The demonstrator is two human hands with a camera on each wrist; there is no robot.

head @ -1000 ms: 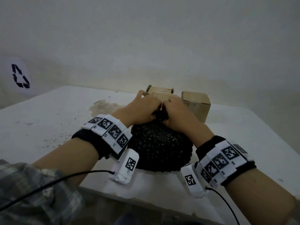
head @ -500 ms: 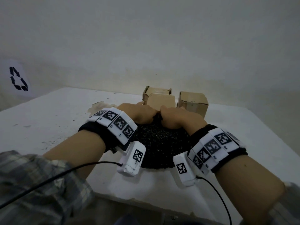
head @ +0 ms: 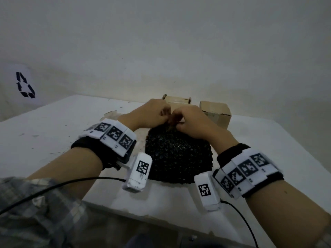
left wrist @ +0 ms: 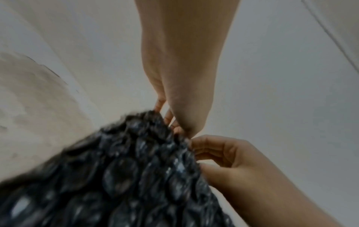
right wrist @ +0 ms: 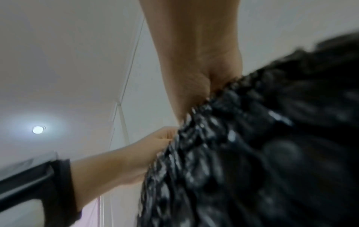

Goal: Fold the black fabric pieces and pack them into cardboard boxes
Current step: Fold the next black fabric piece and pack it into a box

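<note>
A black, bumpy fabric piece lies bunched in a rounded heap on the white table. Both hands meet at its far top edge. My left hand pinches that edge with curled fingers, and my right hand pinches it right beside. In the left wrist view the fabric fills the lower left, with my left hand and right hand gripping its edge. The right wrist view shows the fabric blurred beside my right hand. Two cardboard boxes stand just behind the hands.
A plain wall rises behind the table. A white bin with a black recycling mark stands at the far left. Dark specks and a peeled patch mark the table left of the hands. The table's front edge is near me.
Both hands have lifted slightly at the fabric's far edge and are pinching it higher than half a second ago. The heap stays in place.
</note>
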